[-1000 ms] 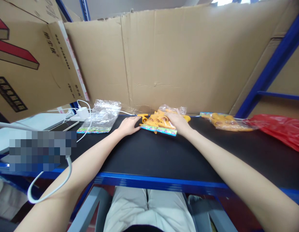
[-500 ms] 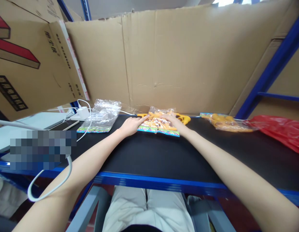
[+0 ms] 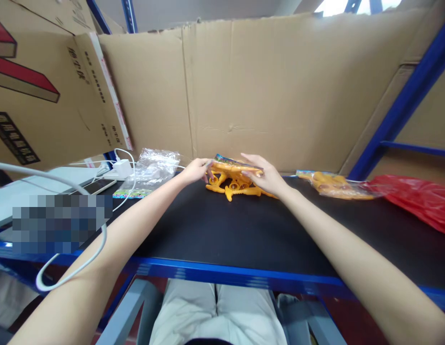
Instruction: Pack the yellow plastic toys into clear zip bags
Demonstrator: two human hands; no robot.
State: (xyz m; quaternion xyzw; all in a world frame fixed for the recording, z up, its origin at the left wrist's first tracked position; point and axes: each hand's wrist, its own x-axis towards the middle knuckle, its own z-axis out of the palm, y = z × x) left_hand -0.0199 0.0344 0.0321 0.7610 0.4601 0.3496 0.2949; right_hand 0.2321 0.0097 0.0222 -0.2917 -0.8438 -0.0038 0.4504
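Note:
Between my hands is a clear plastic packet (image 3: 231,166) with orange plastic parts inside and a coloured header strip. It is tilted nearly edge-on, just above the black tabletop (image 3: 229,239). My left hand (image 3: 195,171) is closed on its left end, and my right hand (image 3: 269,177) grips the right end between thumb and fingers. Under the packet lie loose orange plastic parts (image 3: 236,188) with round openings; their exact kind I cannot make out. My hands partly cover them.
A crumpled clear bag (image 3: 152,167) lies left of my hands, near a white charger (image 3: 122,168), cables and a phone (image 3: 100,186). To the right are another packet of orange parts (image 3: 328,184) and a red plastic bag (image 3: 405,194). A cardboard wall (image 3: 261,96) stands behind.
The packet, which lay flat over the orange parts with both hands upon it, is now lifted and tilted in my hands. More of the loose orange parts beneath shows.

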